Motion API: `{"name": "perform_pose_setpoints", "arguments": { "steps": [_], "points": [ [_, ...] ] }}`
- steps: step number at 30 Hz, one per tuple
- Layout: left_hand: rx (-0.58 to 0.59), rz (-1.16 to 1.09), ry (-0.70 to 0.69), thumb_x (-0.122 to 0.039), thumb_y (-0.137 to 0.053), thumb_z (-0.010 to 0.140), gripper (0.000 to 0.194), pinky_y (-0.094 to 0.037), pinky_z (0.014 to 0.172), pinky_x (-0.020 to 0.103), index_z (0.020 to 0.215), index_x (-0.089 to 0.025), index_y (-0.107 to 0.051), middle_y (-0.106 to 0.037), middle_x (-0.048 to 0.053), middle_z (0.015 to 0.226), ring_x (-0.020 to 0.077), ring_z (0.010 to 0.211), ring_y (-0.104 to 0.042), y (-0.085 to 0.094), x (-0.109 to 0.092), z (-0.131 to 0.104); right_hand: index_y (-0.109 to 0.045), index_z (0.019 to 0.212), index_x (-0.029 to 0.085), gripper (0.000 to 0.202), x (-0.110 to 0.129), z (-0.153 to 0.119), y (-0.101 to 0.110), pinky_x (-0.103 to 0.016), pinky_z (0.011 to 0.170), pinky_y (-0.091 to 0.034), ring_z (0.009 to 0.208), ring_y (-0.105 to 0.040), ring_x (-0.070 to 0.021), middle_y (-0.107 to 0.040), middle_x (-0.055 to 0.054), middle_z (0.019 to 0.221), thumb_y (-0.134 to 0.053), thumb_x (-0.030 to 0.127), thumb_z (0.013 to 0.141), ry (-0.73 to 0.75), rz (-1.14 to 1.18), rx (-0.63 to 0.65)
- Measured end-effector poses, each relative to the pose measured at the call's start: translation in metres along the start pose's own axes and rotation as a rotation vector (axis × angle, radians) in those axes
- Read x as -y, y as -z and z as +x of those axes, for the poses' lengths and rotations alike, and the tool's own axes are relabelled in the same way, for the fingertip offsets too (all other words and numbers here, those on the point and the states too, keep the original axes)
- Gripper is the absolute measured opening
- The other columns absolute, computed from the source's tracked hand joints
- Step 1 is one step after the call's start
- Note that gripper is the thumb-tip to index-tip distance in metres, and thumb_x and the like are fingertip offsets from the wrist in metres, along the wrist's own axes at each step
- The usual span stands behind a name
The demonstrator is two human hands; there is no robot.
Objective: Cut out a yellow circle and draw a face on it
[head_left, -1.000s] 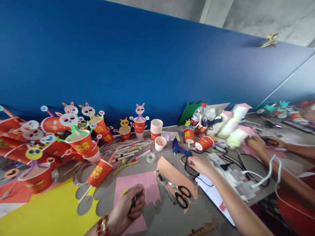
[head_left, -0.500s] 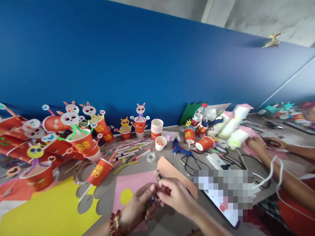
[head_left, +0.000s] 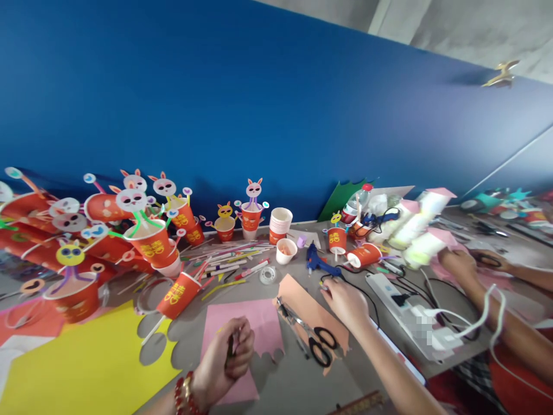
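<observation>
Head view | left hand (head_left: 221,364) is gripping a small dark object (head_left: 230,350) above pink paper (head_left: 266,323) | object is looking light, stiffness unclear, probably best held by its exposed end | right hand (head_left: 348,304) is hovering near a blue glue gun (head_left: 320,264), grip unclear

Soft, moderate indoor light; pale sheen toward right of blue panel (head_left: 276,104). White tubes (head_left: 417,227) looked washed out. Slight overall blur, wide-angle stretching at edges.
</observation>
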State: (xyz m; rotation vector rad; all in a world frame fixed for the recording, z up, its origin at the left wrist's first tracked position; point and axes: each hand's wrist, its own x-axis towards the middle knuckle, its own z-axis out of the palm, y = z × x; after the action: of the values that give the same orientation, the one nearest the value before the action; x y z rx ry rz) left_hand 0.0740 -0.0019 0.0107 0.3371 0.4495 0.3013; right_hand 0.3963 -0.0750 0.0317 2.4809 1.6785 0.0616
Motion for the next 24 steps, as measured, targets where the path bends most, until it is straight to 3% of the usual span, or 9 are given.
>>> {"name": "perform_pose_setpoints", "arguments": {
  "steps": [4, 10, 14, 17, 20, 23, 24],
  "points": [
    [-0.063, 0.092, 0.058, -0.054, -0.084, 0.071, 0.057, -0.006, 0.033, 0.015, 0.061, -0.019, -0.04, -0.031, -0.011, 0.047, 0.001, 0.037, -0.008, 0.001, 0.001, -0.001, -0.072, 0.094, 0.014, 0.02, 0.006, 0.007, 0.002, -0.026, 0.064, -0.046, 0.084, -0.074, -0.0244, -0.077, -0.014, 0.091, -0.052, 0.018, 0.095, -0.015, -0.018, 0.027],
    [-0.095, 0.13, 0.048, -0.053, -0.086, 0.066, 0.054, -0.005, 0.033, 0.016, 0.063, -0.018, -0.045, -0.036, -0.01, 0.049, 0.0003, 0.037, -0.011, -0.002, 0.005, -0.002, -0.074, 0.081, 0.013, 0.018, 0.005, 0.023, 0.007, -0.027, 0.061, -0.045, 0.079, -0.075, -0.0282, -0.077, -0.017, 0.083, -0.056, 0.011, 0.086, -0.027, -0.013, 0.042],
    [-0.091, 0.157, 0.0, -0.053, -0.084, 0.069, 0.051, -0.006, 0.035, 0.016, 0.063, -0.016, -0.049, -0.037, -0.009, 0.049, 0.0004, 0.037, -0.016, -0.003, 0.004, -0.003, -0.072, 0.077, 0.015, 0.017, 0.015, 0.014, 0.024, -0.026, 0.06, -0.043, 0.075, -0.073, -0.0254, -0.077, -0.013, 0.078, -0.057, 0.011, 0.084, 0.015, 0.05, 0.013],
    [-0.105, 0.169, -0.014, -0.055, -0.081, 0.073, 0.047, -0.013, 0.036, 0.016, 0.072, -0.015, -0.056, -0.047, -0.006, 0.055, 0.0012, 0.037, -0.025, -0.004, 0.007, -0.002, -0.07, 0.08, 0.022, 0.014, 0.045, -0.015, 0.039, -0.021, 0.061, -0.043, 0.071, -0.07, -0.016, -0.076, -0.002, 0.078, -0.058, 0.017, 0.086, 0.133, 0.199, -0.014],
    [-0.129, 0.229, -0.02, -0.062, -0.076, 0.075, 0.051, -0.026, 0.04, 0.018, 0.09, -0.016, -0.06, -0.058, -0.002, 0.064, 0.0043, 0.041, -0.037, -0.009, 0.016, -0.001, -0.066, 0.074, 0.021, 0.014, 0.093, -0.054, 0.043, -0.02, 0.062, -0.042, 0.064, -0.065, -0.0127, -0.072, 0.001, 0.071, -0.059, 0.011, 0.08, 0.428, 0.63, -0.154],
    [-0.127, 0.381, -0.034, -0.069, -0.069, 0.078, 0.054, -0.03, 0.04, 0.02, 0.088, -0.017, -0.059, -0.054, -0.004, 0.054, 0.0082, 0.041, -0.041, -0.013, 0.026, 0.0, -0.068, 0.072, 0.02, 0.016, 0.129, -0.077, 0.038, -0.021, 0.061, -0.041, 0.062, -0.063, -0.0135, -0.07, 0.0, 0.067, -0.059, 0.009, 0.079, 0.52, 0.786, -0.189],
    [-0.133, 0.414, -0.039, -0.069, -0.07, 0.078, 0.053, -0.027, 0.039, 0.019, 0.086, -0.018, -0.057, -0.052, -0.004, 0.052, 0.0081, 0.04, -0.04, -0.013, 0.028, 0.0, -0.069, 0.072, 0.02, 0.016, 0.132, -0.078, 0.036, -0.021, 0.061, -0.041, 0.062, -0.063, -0.0134, -0.07, 0.0, 0.068, -0.059, 0.011, 0.081, 0.524, 0.842, -0.128]
  ]
}}
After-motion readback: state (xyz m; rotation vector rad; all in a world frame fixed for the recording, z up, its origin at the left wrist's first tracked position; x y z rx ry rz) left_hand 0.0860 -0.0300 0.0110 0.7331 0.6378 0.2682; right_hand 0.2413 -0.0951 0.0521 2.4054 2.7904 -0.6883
